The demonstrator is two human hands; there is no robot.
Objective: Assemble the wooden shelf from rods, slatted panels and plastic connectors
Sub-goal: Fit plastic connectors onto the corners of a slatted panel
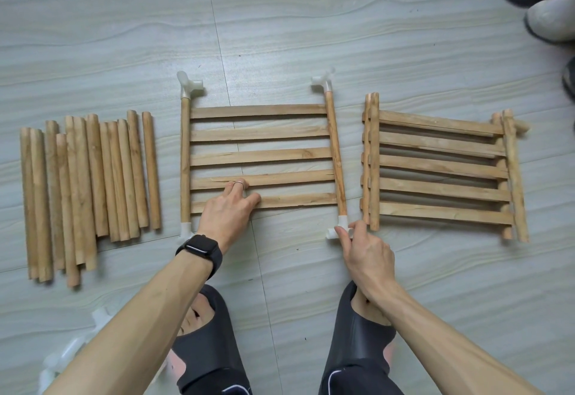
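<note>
A wooden slatted panel [261, 133] with five slats lies flat on the floor. The left hand [228, 211] rests on its two nearest slats, fingers loosely spread. The right hand [367, 251] pinches the white connector [337, 230] at the panel's near right corner. Loose rods [87, 183] lie left of the left hand, and stacked panels [441, 167] lie just right of the right hand.

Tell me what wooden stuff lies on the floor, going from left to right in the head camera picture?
Pile of loose wooden rods → slatted panel with white plastic connectors on its corners → stack of slatted panels.
</note>
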